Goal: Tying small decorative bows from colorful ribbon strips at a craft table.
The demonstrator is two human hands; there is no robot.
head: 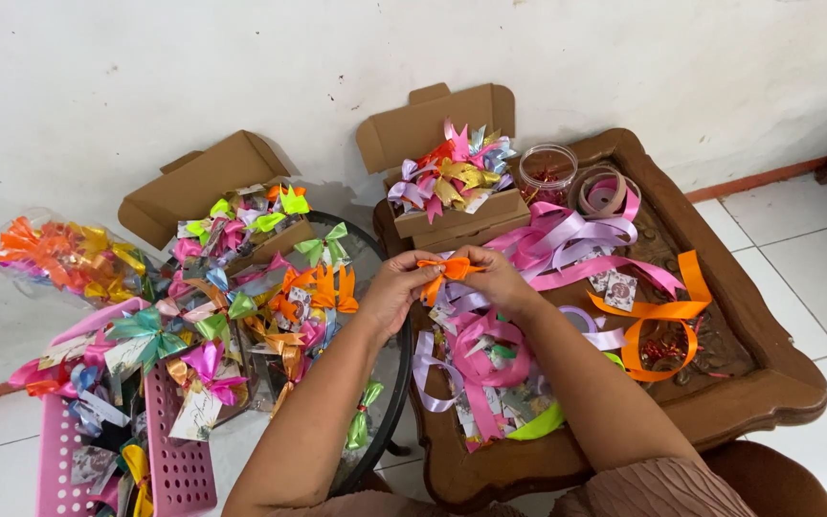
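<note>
Right now pinching orange bow [452,267] between both hands above wooden tray [777,383]: left hand [396,287] at its 9 o'clock, right hand [495,278] at 3 o'clock. Fingertips closed on bow from both sides, equally near. Long axis running 9-to-3. Pink ribbon [490,359] at 6 o'clock, below.

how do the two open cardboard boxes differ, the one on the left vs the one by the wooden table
The left box sits turned at an angle beside the pink basket; the right box faces squarely forward on the wooden table. The left box's bows spill out over the round glass table; the right box's bows stay heaped inside. The right box lies nearer both hands. Both are brown, lids up, holding ribbon bows.
</note>
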